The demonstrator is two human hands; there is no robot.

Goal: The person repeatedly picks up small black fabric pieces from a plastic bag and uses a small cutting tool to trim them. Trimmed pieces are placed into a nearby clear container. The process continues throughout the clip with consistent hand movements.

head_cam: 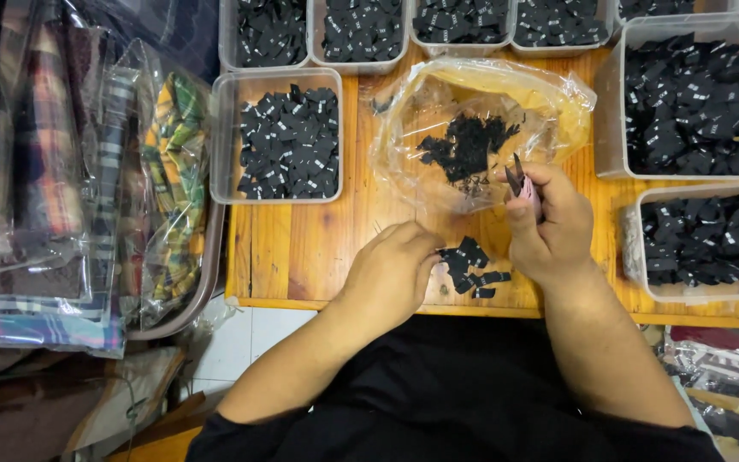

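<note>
My left hand rests on the wooden table, its fingertips touching a small pile of black fabric labels. My right hand grips small pink-handled snips, blades pointing up toward an open clear plastic bag that holds black thread scraps. The label pile lies between my two hands near the table's front edge.
Clear plastic tubs of black labels stand around: one at the left, several along the back, two at the right. Bagged plaid fabrics are stacked left of the table. White floor tile shows below.
</note>
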